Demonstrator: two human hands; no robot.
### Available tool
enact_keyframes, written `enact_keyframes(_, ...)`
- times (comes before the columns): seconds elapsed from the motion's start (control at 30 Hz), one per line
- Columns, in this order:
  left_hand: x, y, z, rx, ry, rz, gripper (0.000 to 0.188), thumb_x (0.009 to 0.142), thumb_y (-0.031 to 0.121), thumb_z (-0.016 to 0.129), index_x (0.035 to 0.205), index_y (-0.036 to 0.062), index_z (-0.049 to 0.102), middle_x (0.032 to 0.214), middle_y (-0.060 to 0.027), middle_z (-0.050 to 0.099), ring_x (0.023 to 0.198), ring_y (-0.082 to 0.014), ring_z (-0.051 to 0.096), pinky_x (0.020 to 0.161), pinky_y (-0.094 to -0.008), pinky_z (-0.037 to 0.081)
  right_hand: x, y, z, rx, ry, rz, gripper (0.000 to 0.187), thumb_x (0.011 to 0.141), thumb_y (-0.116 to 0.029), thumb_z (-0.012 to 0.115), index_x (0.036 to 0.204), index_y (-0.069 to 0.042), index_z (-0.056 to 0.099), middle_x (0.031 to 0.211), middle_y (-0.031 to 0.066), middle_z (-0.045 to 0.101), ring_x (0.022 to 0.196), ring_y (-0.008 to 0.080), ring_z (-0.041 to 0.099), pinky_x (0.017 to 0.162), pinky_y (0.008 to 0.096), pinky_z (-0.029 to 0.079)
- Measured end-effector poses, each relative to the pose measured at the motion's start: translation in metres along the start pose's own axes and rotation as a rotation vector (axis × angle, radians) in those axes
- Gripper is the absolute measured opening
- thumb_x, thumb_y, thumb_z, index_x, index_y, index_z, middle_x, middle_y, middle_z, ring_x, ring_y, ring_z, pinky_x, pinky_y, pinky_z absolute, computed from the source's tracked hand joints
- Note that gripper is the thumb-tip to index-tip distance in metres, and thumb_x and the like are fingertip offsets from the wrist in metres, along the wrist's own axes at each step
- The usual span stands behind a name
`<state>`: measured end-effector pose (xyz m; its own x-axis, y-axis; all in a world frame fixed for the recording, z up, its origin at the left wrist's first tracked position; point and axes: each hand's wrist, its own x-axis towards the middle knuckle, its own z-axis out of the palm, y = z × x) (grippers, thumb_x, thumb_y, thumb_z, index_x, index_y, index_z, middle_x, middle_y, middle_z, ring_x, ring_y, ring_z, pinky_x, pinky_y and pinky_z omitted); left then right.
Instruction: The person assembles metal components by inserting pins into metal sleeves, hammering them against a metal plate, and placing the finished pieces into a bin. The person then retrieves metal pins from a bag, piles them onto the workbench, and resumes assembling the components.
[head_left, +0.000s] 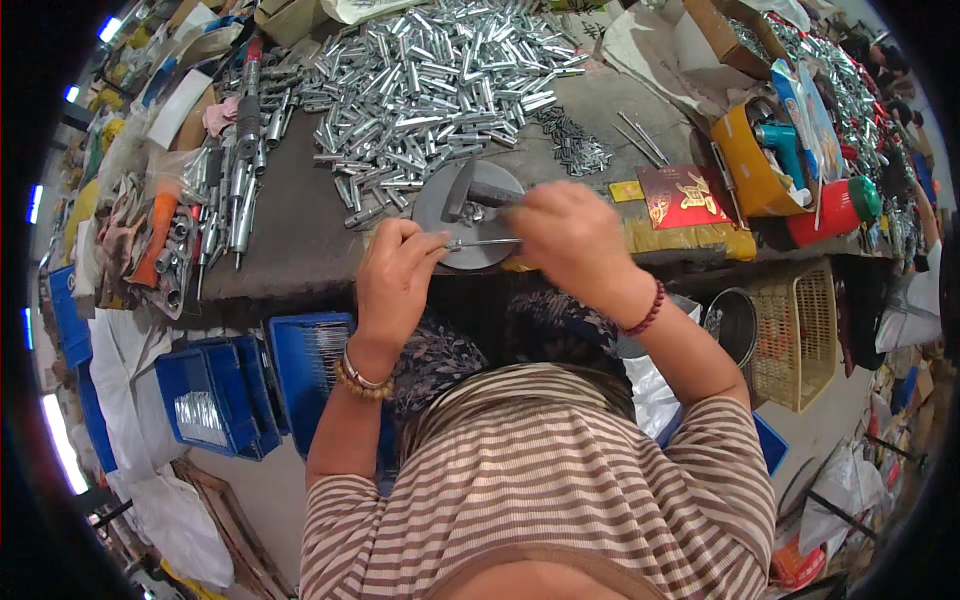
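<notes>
My left hand [392, 278] pinches a small metal fitting between thumb and fingertips over the near edge of a round grey metal disc [428, 205]. From that fitting a thin metal rod [488, 241] runs across to my right hand [575, 235], which is curled closed around its far end and slightly blurred. What else my right fingers hold is hidden. On the disc rests a hammer [458, 190], its dark handle pointing toward my right hand. Next to the hammer lie a few small shiny metal parts [478, 212].
Beyond the disc spreads a big heap of silver metal tubes [430, 80], with small dark screws [578, 145] beside it. A red envelope [685, 196] and a yellow container [755, 160] stand right. Tools [243, 180] crowd the left. Blue bins [210, 395] and a cream basket [795, 335] sit below.
</notes>
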<state>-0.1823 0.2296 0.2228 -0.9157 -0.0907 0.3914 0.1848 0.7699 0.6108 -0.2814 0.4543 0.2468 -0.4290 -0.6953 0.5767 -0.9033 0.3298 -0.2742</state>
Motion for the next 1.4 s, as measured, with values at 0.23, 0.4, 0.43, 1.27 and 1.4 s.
enact_keyframes(0.23, 0.001, 0.001, 0.0, -0.021, 0.026, 0.017, 0.021, 0.081, 0.004, 0.078, 0.101, 0.0095, 0.075, 0.09, -0.0072, 0.058, 0.083, -0.0273, 0.06, 0.072, -0.0393, 0.05, -0.01, 0.054, -0.024, -0.312, -0.031, 0.43, 0.015, 0.077, -0.011, 0.075, 0.09, -0.008, 0.069, 0.09, 0.0088, 0.062, 0.09, 0.031, 0.065, 0.077, 0.0429, 0.054)
enact_keyframes(0.4, 0.0, -0.001, 0.001, -0.026, 0.045, 0.023, 0.02, 0.082, 0.004, 0.078, 0.101, 0.0094, 0.075, 0.09, -0.0071, 0.058, 0.083, -0.0273, 0.06, 0.072, -0.0395, 0.05, -0.009, 0.064, -0.011, -0.29, -0.057, 0.391, 0.014, 0.079, -0.013, 0.075, 0.092, -0.008, 0.069, 0.093, 0.0089, 0.063, 0.093, 0.0312, 0.065, 0.078, 0.0431, 0.053)
enact_keyframes(0.43, 0.0, 0.0, 0.001, -0.029, 0.046, 0.024, 0.019, 0.082, 0.004, 0.078, 0.1, 0.0092, 0.075, 0.09, -0.007, 0.058, 0.083, -0.0273, 0.06, 0.072, -0.0395, 0.05, -0.008, 0.065, -0.01, -0.263, -0.049, 0.4, 0.014, 0.081, -0.013, 0.074, 0.092, -0.007, 0.069, 0.093, 0.0094, 0.063, 0.093, 0.0321, 0.065, 0.078, 0.0439, 0.053)
enact_keyframes(1.27, 0.001, -0.001, 0.0, -0.027, 0.06, 0.083, 0.019, 0.083, 0.0, 0.076, 0.101, 0.0054, 0.075, 0.091, -0.0084, 0.058, 0.082, -0.0254, 0.06, 0.072, -0.0353, 0.049, 0.001, 0.07, -0.019, -0.234, -0.091, 0.39, 0.015, 0.083, -0.016, 0.073, 0.091, -0.005, 0.068, 0.094, 0.0116, 0.062, 0.092, 0.0336, 0.064, 0.077, 0.0445, 0.053)
enact_keyframes(1.4, 0.001, 0.001, -0.002, -0.039, 0.054, 0.065, 0.02, 0.083, 0.0, 0.076, 0.102, 0.0059, 0.075, 0.091, -0.0084, 0.058, 0.082, -0.0256, 0.06, 0.072, -0.0355, 0.049, -0.001, 0.071, -0.021, 0.056, -0.026, 0.515, 0.016, 0.087, -0.016, 0.071, 0.094, -0.002, 0.067, 0.09, 0.0098, 0.062, 0.08, 0.0278, 0.062, 0.072, 0.0378, 0.049)
